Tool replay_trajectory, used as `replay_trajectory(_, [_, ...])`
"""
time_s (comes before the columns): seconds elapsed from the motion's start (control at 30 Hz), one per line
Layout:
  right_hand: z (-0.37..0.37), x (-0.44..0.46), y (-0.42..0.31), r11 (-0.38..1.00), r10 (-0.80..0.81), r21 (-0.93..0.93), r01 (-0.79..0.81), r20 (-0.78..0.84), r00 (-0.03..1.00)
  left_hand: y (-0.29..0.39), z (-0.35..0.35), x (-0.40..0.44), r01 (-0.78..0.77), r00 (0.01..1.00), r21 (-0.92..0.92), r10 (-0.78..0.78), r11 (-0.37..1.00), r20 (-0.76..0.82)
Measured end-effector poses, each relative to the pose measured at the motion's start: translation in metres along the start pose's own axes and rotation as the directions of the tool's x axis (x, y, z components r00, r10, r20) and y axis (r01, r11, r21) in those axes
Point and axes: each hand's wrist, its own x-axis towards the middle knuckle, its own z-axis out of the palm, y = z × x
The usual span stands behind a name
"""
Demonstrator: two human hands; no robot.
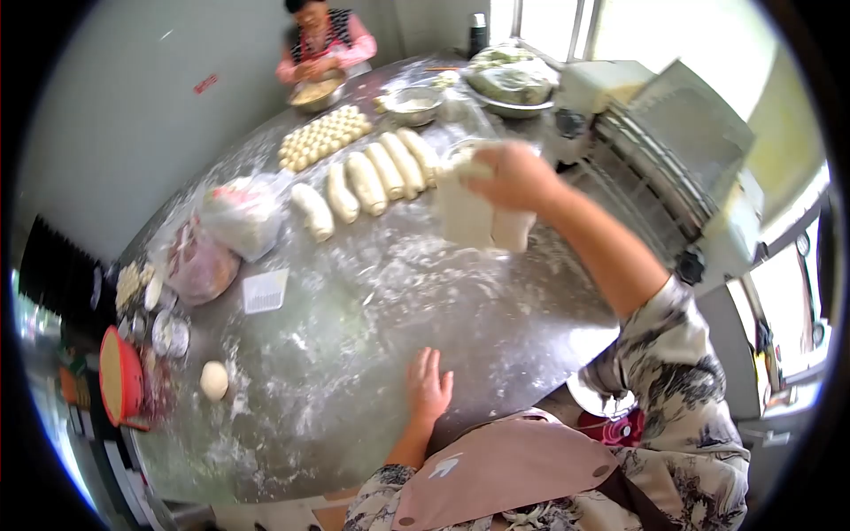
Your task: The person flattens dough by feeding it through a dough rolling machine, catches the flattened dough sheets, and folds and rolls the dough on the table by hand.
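My left hand (428,389) lies flat near the front edge of the metal table (354,354), fingers stretched out and nothing in it. My right arm reaches forward, and my right hand (513,177) is over pale slabs that look like dough (467,217). Motion smears its fingers, so I cannot make out whether they grip anything. To the left of these slabs lies a row of several thick dough rolls (366,183). Beyond the rolls, many small dough pieces (323,137) sit in tight rows. One round dough ball (213,380) rests at the left.
A person (323,44) works at a bowl (317,93) at the far end. Plastic bags (243,217), a white scraper-like piece (265,291) and a red basin (119,376) are on the left. A metal machine (655,159) stands right, near a covered basin (512,80). Flour dusts the table.
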Motion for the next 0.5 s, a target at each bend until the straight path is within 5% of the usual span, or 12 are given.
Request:
replay_trajectory(0.17, [-0.176, 0.008, 0.049, 0.986, 0.127, 0.149, -0.078, -0.356, 0.926, 0.01, -0.002, 0.003, -0.018, 1.0, 0.082, 0.017, 0.996, 0.011])
replay_trajectory(0.23, [-0.239, -0.003, 0.076, 0.885, 0.266, 0.44, -0.15, -0.215, 0.94, 0.011, 0.0, 0.003, -0.008, 1.0, 0.106, 0.006, 0.994, 0.024])
replay_trajectory(0.27, [-0.272, -0.029, 0.059, 0.978, 0.202, 0.129, -0.163, -0.406, 0.891, 0.012, 0.001, 0.003, 0.004, 1.0, 0.123, -0.007, 0.992, 0.026])
replay_trajectory(0.3, [-0.292, -0.031, 0.081, 0.96, 0.259, 0.21, -0.185, -0.414, 0.872, 0.012, 0.002, 0.003, 0.002, 1.0, 0.131, -0.006, 0.991, 0.028])
replay_trajectory(0.37, [-0.323, -0.035, 0.137, 0.991, 0.127, 0.024, -0.131, -0.46, 0.879, 0.014, 0.004, 0.004, 0.009, 0.999, 0.151, -0.014, 0.989, 0.03])
replay_trajectory(0.47, [-0.331, -0.028, 0.249, 0.95, 0.31, 0.117, -0.288, -0.43, 0.848, 0.019, 0.004, 0.006, 0.035, 0.998, 0.165, -0.043, 0.986, 0.043])
replay_trajectory(0.5, [-0.328, -0.032, 0.277, 0.903, 0.293, -0.153, -0.401, -0.463, 0.837, 0.021, 0.005, 0.006, 0.039, 0.998, 0.172, -0.048, 0.984, 0.047])
